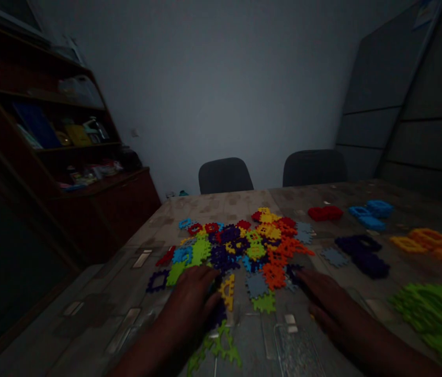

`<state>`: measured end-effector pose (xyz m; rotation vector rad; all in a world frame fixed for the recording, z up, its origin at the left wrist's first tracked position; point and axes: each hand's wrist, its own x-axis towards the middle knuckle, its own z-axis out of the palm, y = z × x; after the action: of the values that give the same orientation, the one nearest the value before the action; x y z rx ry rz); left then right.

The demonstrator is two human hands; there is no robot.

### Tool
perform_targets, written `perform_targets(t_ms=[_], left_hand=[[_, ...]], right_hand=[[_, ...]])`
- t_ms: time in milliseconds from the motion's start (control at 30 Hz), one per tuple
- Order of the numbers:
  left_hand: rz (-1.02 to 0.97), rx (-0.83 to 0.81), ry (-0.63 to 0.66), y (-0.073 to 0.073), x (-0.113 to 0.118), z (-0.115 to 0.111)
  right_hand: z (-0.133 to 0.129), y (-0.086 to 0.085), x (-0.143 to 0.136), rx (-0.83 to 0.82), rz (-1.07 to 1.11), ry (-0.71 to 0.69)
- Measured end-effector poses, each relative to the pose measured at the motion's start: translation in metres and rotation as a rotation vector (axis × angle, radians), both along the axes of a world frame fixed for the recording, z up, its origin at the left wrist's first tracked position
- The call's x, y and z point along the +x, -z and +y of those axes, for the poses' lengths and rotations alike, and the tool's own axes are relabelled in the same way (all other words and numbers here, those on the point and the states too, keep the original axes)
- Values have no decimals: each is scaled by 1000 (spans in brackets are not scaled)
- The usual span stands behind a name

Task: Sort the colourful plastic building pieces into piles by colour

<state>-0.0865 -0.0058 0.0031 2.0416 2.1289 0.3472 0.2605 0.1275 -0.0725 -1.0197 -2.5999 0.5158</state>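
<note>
A loose heap of flat toothed plastic pieces (228, 246) in many colours lies mid-table. My left hand (195, 296) is at the heap's near left edge, fingers curled over something dark that I cannot make out; a yellow piece (227, 291) is just right of it. My right hand (325, 298) reaches in from the right, its fingertips at a dark purple piece (295, 273) beside the orange pieces (274, 275). Green pieces (224, 345) lie below my left hand. Whether the right fingers grip the purple piece is unclear in the dim light.
Sorted piles lie on the right: red (325, 213), blue (373, 213), dark purple (364, 254), orange (432, 246) and green (436, 319). Two dark chairs (225, 175) stand behind the table (99, 314). A shelf unit (99, 193) is at the left.
</note>
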Motion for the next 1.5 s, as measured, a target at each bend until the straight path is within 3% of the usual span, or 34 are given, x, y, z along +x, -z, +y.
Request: perform_targets(t_ms=[100, 300, 500, 633, 833, 1000, 1100, 1200, 1267, 1333, 1433, 1500], left_hand=[[-13, -89, 29, -6, -10, -11], [-23, -172, 23, -22, -26, -11], [-17, -273, -27, -37, -14, -15], [9, -305, -30, -36, -1, -16], [36, -287, -5, -29, 6, -14], [11, -261, 20, -34, 7, -17], [-60, -233, 61, -42, 17, -24], [-160, -220, 112, -46, 36, -33], [-175, -236, 183, -42, 49, -36], [-157, -233, 301, -30, 57, -35], [-116, -191, 463, 0, 61, -29], [-74, -152, 493, 19, 61, -27]], right_hand=[[-2, -4, -4, -60, 84, -55], [5, -20, -4, 73, 134, 6], [4, 4, -15, 238, 129, -82], [13, 11, -24, 320, 133, -73], [19, -7, -32, 334, 157, -76], [12, -34, -29, 341, 215, -14], [1, -50, -27, 225, 340, 67], [-18, -56, -27, -63, 345, 61], [-32, -53, -28, -189, 271, 11], [-44, -46, -29, -212, 219, -32], [-52, -39, -27, -163, 174, -89], [-51, -37, -23, -103, 180, -119]])
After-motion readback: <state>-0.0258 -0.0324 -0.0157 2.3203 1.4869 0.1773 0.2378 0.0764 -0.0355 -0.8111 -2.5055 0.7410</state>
